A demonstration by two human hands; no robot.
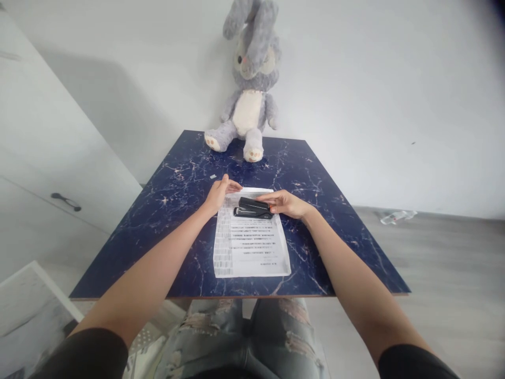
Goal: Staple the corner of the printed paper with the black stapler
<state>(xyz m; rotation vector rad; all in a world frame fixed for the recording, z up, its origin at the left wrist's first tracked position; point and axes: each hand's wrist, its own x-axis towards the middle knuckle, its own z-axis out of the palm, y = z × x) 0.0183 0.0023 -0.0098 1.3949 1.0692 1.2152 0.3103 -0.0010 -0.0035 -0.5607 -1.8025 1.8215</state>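
A black stapler (252, 209) lies over the upper part of the printed paper sheets (252, 252), its jaws apart and facing left. My right hand (287, 203) grips the stapler's right end, fingers along the top and thumb nearer me. At the far left corner of the sheets is my left hand (221, 193), its fingers stretched out to the right over the paper edge and its thumb raised. Nothing shows in the left hand. Whether the sheets are one or several layers is hard to tell.
The table (165, 252) has a dark blue marbled top. A grey plush rabbit (248, 110) sits at its far edge against the wall. Beyond my left hand lies a small whitish piece (213, 177). Clear plastic (397, 216) lies on the floor at right; a white cabinet (47, 158) stands left.
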